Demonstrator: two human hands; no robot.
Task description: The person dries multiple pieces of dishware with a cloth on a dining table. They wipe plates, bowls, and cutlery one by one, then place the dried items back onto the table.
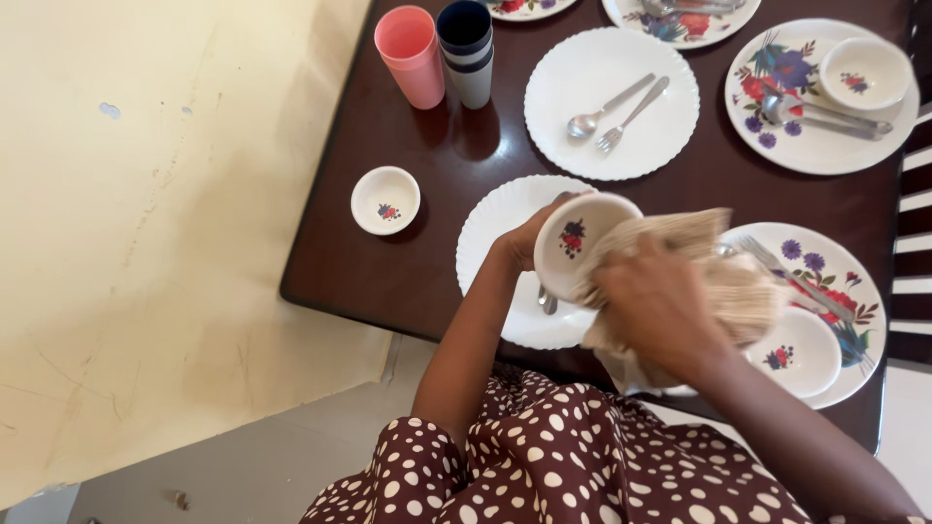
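- Now the left hand (529,243) is gripping a small white bowl (581,238), fingers curled round its rim.
- Right hand (660,306) is pressing a beige cloth (723,277) against it, fingers closed on the cloth.

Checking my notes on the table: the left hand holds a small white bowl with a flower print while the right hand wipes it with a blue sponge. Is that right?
Not quite. The right hand wipes with a beige cloth, not a blue sponge. The rest holds: the left hand holds the small white flower-print bowl, as the head view shows.

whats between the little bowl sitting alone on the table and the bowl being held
In the head view, bare dark table and then the rim of a white scalloped plate lie between the lone small bowl and the held bowl.
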